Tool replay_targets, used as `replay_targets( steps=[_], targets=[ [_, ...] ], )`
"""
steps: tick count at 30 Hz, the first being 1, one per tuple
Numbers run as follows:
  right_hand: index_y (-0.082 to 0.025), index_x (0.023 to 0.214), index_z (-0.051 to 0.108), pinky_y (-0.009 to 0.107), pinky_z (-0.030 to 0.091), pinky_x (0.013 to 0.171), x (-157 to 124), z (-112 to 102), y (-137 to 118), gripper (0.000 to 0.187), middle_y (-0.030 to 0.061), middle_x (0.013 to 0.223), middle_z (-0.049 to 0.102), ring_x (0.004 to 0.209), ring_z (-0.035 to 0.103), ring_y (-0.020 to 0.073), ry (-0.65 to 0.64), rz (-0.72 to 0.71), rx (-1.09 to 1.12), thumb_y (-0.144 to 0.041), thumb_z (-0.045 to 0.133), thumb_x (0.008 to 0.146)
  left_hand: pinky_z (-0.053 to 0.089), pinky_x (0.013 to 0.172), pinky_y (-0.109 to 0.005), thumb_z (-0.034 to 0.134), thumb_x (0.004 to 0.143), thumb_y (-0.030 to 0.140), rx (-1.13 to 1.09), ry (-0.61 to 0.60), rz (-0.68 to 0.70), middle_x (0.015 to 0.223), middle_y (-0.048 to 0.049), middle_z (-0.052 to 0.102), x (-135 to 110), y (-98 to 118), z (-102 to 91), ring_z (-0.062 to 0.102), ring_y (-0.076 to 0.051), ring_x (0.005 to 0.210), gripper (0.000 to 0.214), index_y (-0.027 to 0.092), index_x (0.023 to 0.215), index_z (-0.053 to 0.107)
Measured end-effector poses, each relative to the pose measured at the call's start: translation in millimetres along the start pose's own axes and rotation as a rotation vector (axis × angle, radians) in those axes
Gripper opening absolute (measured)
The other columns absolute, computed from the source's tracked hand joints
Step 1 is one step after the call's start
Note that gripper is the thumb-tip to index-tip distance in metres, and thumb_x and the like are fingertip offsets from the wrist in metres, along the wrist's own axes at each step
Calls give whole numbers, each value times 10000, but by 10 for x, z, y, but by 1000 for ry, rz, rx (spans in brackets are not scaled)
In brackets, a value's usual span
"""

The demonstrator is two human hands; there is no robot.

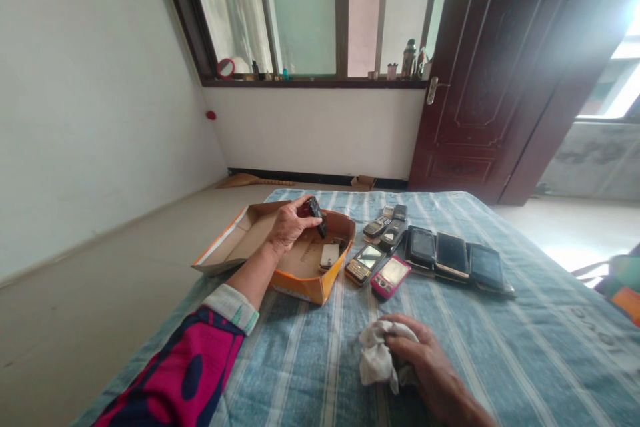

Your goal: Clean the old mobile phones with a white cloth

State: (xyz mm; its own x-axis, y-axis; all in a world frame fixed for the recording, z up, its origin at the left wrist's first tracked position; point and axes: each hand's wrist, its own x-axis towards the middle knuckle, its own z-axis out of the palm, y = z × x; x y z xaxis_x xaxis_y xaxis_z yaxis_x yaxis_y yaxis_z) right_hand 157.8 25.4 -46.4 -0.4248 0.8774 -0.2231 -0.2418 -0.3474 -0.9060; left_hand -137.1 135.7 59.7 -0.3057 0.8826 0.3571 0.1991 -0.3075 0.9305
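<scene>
My left hand [289, 223] is closed on a small black phone [315, 212], held over an open orange cardboard box [306, 283] on a blue striped cover. Inside the box lies a pale phone [329, 255]. My right hand [423, 355] rests on the cover nearer me, fingers gripping a crumpled white cloth [377, 357]. Right of the box, several phones lie in rows: a gold keypad phone [365, 262], a pink phone [391, 275], and dark touchscreen phones [451, 255].
The blue striped cover [525, 347] spreads over a bed or table. A dark wooden door [495, 73] stands behind, at the right. A window sill [320, 82] carries bottles and a red mirror. A broom [250, 181] lies on the floor by the wall.
</scene>
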Motion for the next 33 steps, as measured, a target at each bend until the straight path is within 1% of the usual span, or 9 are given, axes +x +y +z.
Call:
replay_targets(
  steps=[4, 7, 9, 12, 15, 21, 26, 33],
  targets=[
    [-150, 899, 733, 229, 451, 599, 7, 6, 8, 336, 42, 774, 699, 661, 588, 146, -14, -4, 12, -317, 790, 614, 508, 918, -387, 864, 473, 319, -5, -21, 14, 957, -49, 715, -11, 54, -10, 660, -235, 948, 768, 118, 1178, 633],
    [-146, 894, 731, 227, 451, 614, 3, 21, 0, 301, 40, 776, 698, 669, 586, 140, -26, -22, 15, -291, 767, 633, 501, 939, -395, 863, 476, 311, -2, -15, 31, 976, -52, 711, 2, 80, -16, 660, -233, 955, 767, 122, 1181, 630],
    [-145, 887, 728, 223, 443, 598, 2, 25, -3, 290, 35, 755, 693, 652, 578, 135, -30, -20, 20, -285, 755, 634, 497, 950, -401, 859, 474, 289, 4, -7, 42, 995, -52, 706, 14, 92, -16, 657, -236, 968, 753, 127, 1174, 631],
    [-146, 890, 725, 219, 432, 573, 4, 20, -3, 309, 29, 732, 686, 634, 571, 133, -21, 0, 25, -288, 760, 618, 502, 947, -401, 849, 476, 258, 12, -3, 52, 1001, -49, 701, 28, 103, -6, 655, -238, 976, 741, 132, 1171, 624],
    [-146, 910, 721, 224, 440, 592, 2, 10, -3, 336, 34, 753, 693, 654, 580, 138, -11, 2, 24, -295, 774, 614, 503, 944, -400, 843, 480, 257, 25, -4, 58, 996, -50, 698, 29, 93, 11, 657, -232, 965, 738, 129, 1169, 613],
    [-144, 894, 725, 227, 438, 598, -20, 14, -15, 347, 40, 761, 693, 657, 580, 141, -23, -6, 21, -336, 792, 613, 522, 907, -393, 836, 476, 274, 73, -19, 57, 954, -45, 701, 0, -15, 1, 664, -226, 928, 669, 135, 1092, 614],
    [-144, 907, 726, 232, 429, 599, -12, 5, -3, 341, 34, 751, 685, 657, 571, 144, -23, -8, -8, -327, 778, 624, 526, 890, -377, 805, 492, 240, 157, -2, 53, 911, -36, 708, -30, -143, -81, 669, -228, 912, 551, 147, 1006, 629],
    [-142, 874, 725, 232, 410, 574, -15, 14, -17, 319, 31, 710, 664, 627, 542, 139, -38, -17, -42, -344, 771, 631, 534, 848, -363, 795, 496, 247, 296, 26, 47, 888, -35, 725, -47, -289, -188, 684, -238, 883, 473, 161, 936, 644]
  ],
)
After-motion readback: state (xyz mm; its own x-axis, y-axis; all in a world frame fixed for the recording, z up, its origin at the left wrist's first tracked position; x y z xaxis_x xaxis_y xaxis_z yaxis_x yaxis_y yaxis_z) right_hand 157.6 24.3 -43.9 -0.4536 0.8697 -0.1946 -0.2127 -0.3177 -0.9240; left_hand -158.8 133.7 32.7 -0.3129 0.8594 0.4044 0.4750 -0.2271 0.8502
